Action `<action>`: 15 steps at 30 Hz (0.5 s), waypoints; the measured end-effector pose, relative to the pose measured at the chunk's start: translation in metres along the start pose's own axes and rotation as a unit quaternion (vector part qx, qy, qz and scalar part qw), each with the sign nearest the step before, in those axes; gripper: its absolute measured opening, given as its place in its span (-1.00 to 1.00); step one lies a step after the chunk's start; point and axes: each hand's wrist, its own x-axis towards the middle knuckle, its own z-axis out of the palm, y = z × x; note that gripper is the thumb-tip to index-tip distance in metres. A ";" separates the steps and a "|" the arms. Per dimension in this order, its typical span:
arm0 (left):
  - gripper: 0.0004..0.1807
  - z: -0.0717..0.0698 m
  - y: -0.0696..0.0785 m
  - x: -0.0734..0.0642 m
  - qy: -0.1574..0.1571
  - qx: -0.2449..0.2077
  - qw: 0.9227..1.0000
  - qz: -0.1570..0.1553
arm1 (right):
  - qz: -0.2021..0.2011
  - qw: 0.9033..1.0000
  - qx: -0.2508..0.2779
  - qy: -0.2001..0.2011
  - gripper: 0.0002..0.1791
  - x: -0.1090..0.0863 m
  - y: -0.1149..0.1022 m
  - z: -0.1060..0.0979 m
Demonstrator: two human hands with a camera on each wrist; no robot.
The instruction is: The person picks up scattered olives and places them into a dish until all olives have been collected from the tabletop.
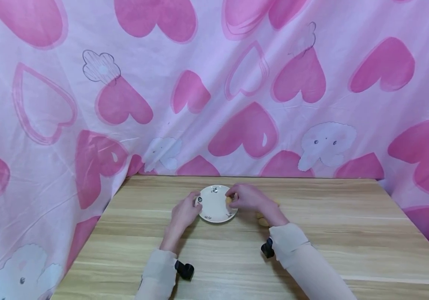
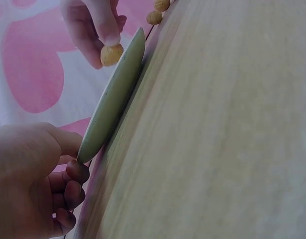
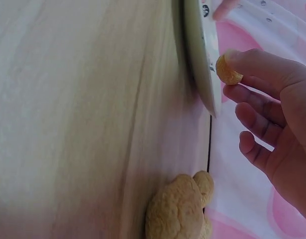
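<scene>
A round white plate (image 1: 216, 210) with small dark prints sits on the wooden table. My left hand (image 1: 185, 213) pinches its left rim; in the left wrist view the thumb side lies at the edge and the other fingers (image 2: 74, 195) are curled beside it. Over the plate's right side, my right hand (image 1: 251, 197) pinches a small round tan wrinkled ball (image 3: 228, 70) between thumb and fingertips. Its remaining fingers are loosely bent. Whether the ball touches the plate I cannot tell.
More tan wrinkled pieces (image 1: 263, 221) lie on the table (image 1: 330, 237), partly hidden under my right forearm. One (image 3: 173, 211) looks larger in the right wrist view. A pink heart-print cloth (image 1: 242, 129) hangs behind the table's far edge and along its sides.
</scene>
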 end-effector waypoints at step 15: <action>-0.48 -0.001 0.000 0.003 -0.005 0.004 1.000 0.000 | 0.010 1.000 -0.008 -0.022 -0.63 0.017 0.001 0.015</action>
